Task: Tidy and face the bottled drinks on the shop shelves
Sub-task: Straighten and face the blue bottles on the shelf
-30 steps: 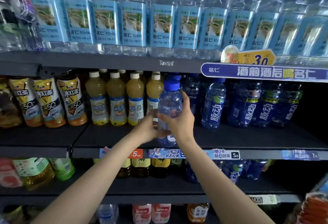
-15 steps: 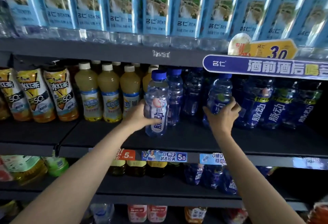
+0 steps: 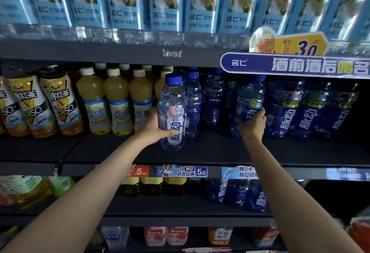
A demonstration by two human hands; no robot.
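While left hand [image 3: 154, 127] fingers grip a clear bottle [image 3: 173, 112], right hand [image 3: 252, 124] fingers clasp a blue bottle [image 3: 249, 100].

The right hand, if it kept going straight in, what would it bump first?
The right hand already holds a blue bottle. Pushed straight back, that bottle would probably meet the dark bottles behind first, though the depth there is hard to judge.

A single head-worn camera looks forward, close to the dark shelves [image 3: 140, 52], faced nearly square-on.
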